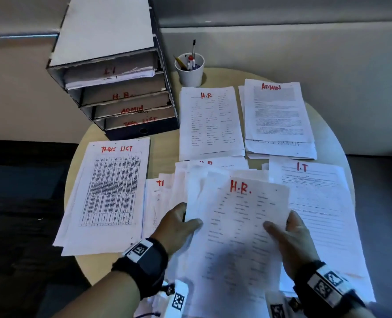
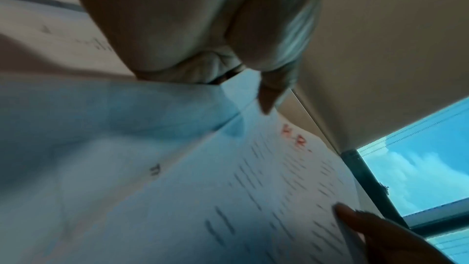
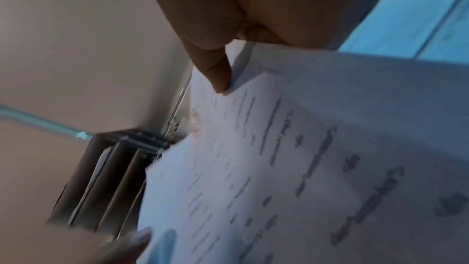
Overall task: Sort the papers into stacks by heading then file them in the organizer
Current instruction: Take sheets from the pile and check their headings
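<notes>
Both hands gripping H.R. sheet (image 1: 238, 230) over loose pile (image 1: 167, 193).
Left hand (image 1: 179, 228) and right hand (image 1: 291, 239) are pinching its side edges; long axis is running away from the person, heading far (lower edge cut off, wrist views blurred), above the counter (image 1: 163, 152).

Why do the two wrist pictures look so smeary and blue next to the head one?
Head view: dim room, but the red heading on the H.R. sheet reads clearly, though the organizer leans from wide-angle distortion. Left wrist view: motion-blurred print, bluish cast, bright window. Right wrist view: the same sheet is smeared, its heading barely legible.
</notes>
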Available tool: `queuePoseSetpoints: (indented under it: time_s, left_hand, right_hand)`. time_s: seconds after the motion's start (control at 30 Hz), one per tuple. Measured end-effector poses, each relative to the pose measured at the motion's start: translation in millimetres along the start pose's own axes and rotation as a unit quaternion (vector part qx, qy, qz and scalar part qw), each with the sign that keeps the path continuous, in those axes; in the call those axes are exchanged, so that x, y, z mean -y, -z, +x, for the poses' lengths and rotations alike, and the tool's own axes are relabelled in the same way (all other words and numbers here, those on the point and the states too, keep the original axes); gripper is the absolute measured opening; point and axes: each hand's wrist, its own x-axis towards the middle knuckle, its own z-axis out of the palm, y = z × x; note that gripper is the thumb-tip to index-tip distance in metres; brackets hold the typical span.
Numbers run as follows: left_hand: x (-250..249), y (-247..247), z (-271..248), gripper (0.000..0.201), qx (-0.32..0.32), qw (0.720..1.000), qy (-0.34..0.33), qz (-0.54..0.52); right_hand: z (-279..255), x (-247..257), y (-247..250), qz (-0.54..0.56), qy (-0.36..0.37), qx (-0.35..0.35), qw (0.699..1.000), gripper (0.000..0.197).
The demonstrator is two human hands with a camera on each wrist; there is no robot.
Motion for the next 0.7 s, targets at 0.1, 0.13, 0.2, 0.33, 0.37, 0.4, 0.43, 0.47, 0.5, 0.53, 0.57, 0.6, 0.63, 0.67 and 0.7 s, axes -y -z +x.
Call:
queuePoseSetpoints:
  time_s: [0.1,0.13,0.2,0.33,0.37,0.4,0.43,0.47,0.5,0.53,0.57,0.6,0.63,0.67,0.7]
  left_hand:
    - [2,-1,1,0.008,-0.052,0.996,-0.004,0.066]
    - [-3,-1,-1,0.006,-0.055,0.998,-0.006,0.039]
    - [-7,-2,-3,0.025,-0.049,0.999,-0.01,-0.014]
    - [-7,-1,-5,0.036,-0.042,0.997,0.007,0.059]
    - [-5,1,-3,0.032,-0.047,0.997,0.011,0.067]
    - [-6,3,-2,0.026,-0.053,0.997,0.017,0.047]
    - [-7,5,-1,0.023,-0.06,0.998,0.031,0.021]
    - [-7,6,0,0.026,-0.062,0.997,0.044,0.012]
    - [-6,5,1,0.031,-0.062,0.996,0.054,0.018]
    - [-5,2,2,0.035,-0.052,0.996,0.057,0.042]
    - [-6,0,1,0.035,-0.039,0.994,0.064,0.074]
    - [-9,-3,-1,0.029,-0.033,0.993,0.058,0.095]
    - [-8,-4,-1,0.019,-0.044,0.992,0.06,0.104]
    - [-10,-6,-2,0.011,-0.056,0.992,0.056,0.095]
    - [-12,-7,-2,0.009,-0.074,0.993,0.057,0.078]
  right_hand:
    - [2,-6,-6,-0.057,-0.043,0.031,0.997,0.047]
    - [-1,-5,-7,-0.086,-0.048,0.027,0.995,0.042]
    - [-8,0,-10,-0.144,-0.026,0.011,0.989,0.031]
    - [-19,16,-16,-0.182,0.043,0.018,0.982,0.023]
    - [-18,16,-16,-0.19,0.044,0.024,0.98,0.025]
    - [-17,16,-17,-0.2,0.036,0.028,0.979,0.028]
    - [-15,13,-18,-0.215,0.024,0.027,0.976,0.031]
    - [-13,11,-20,-0.236,0.015,0.023,0.971,0.033]
    - [-12,9,-21,-0.258,0.013,0.016,0.966,0.033]
    - [-12,9,-24,-0.273,0.016,0.012,0.962,0.033]
    - [-12,9,-26,-0.28,0.025,0.01,0.96,0.033]
    - [-14,11,-28,-0.279,0.035,0.01,0.959,0.034]
    - [-16,13,-29,-0.277,0.048,0.008,0.96,0.034]
    - [-18,16,-30,-0.271,0.068,0.006,0.96,0.033]
    - [-20,18,-30,-0.264,0.091,0.002,0.96,0.031]
